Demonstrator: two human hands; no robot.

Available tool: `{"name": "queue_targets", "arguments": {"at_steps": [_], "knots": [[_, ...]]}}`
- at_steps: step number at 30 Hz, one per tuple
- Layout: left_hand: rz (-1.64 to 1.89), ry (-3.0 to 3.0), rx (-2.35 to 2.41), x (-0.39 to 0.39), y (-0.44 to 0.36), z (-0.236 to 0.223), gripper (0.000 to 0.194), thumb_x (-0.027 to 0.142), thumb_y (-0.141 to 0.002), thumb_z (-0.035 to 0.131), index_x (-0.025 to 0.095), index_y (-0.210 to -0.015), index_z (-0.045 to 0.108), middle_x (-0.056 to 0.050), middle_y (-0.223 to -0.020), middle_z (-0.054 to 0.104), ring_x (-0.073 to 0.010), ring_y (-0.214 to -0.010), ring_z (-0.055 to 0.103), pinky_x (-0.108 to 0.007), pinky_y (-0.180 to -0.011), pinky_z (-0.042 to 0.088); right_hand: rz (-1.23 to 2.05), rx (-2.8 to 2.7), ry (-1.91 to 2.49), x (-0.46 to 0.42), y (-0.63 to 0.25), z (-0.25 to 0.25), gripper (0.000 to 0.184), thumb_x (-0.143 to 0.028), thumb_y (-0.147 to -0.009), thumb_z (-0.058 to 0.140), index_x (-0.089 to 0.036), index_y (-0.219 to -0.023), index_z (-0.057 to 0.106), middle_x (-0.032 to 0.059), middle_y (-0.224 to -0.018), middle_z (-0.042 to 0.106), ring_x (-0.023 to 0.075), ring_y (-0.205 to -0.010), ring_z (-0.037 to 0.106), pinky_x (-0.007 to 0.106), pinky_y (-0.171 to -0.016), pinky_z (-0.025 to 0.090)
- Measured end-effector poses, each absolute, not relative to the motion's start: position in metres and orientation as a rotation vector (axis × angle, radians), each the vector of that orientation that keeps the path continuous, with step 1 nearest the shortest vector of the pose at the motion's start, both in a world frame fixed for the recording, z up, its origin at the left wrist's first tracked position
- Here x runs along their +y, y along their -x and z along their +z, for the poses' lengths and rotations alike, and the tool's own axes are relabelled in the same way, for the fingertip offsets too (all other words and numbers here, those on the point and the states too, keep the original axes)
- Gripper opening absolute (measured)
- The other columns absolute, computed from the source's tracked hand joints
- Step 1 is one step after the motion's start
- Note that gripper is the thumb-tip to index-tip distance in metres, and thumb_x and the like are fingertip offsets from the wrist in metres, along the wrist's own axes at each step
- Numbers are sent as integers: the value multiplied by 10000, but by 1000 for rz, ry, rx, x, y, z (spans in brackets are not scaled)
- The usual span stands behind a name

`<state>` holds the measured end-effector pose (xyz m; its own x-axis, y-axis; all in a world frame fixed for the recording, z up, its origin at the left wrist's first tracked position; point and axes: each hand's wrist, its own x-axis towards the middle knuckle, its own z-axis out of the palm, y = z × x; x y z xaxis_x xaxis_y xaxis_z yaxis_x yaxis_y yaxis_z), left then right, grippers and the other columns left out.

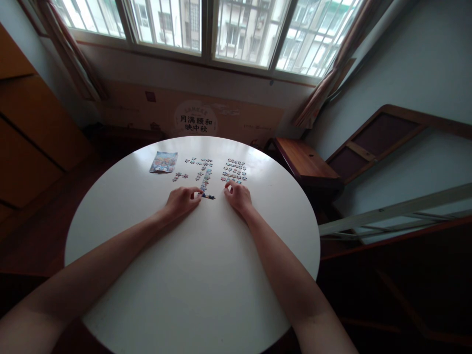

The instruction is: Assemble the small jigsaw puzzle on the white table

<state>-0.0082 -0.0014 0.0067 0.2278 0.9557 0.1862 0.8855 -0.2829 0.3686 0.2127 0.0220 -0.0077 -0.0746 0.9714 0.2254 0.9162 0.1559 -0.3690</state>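
A partly joined jigsaw puzzle (206,183) lies on the round white table (206,275), with a dark strip along its near edge. My left hand (182,200) rests at the left end of that strip, its thumb and fingers curled together and touching it. Just right of the puzzle, my right hand (239,197) is closed, fingertips drawn together near the tabletop; anything between them is too small to make out. Beyond it, loose jigsaw pieces (235,169) are laid out in rows. More loose pieces (179,176) lie beyond my left hand.
A colourful printed packet (163,162) lies at the table's far left. Behind the table's right side stands a wooden stool or bench (306,157). A folded wooden frame (372,142) leans on the right wall. Barred windows (250,29) and curtains are at the back.
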Motion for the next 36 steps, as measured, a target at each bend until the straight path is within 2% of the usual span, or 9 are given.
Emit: {"name": "queue_targets", "arguments": {"at_steps": [36], "knots": [[582,-2346,1678,3,12,1,317,388,-829,500,281,-1015,733,15,-677,657,-145,-613,588,-241,-589,358,188,-2022,1795,22,-212,-8,185,-287,-866,517,-252,-982,657,12,-806,702,177,-756,618,271,-744,416]]}}
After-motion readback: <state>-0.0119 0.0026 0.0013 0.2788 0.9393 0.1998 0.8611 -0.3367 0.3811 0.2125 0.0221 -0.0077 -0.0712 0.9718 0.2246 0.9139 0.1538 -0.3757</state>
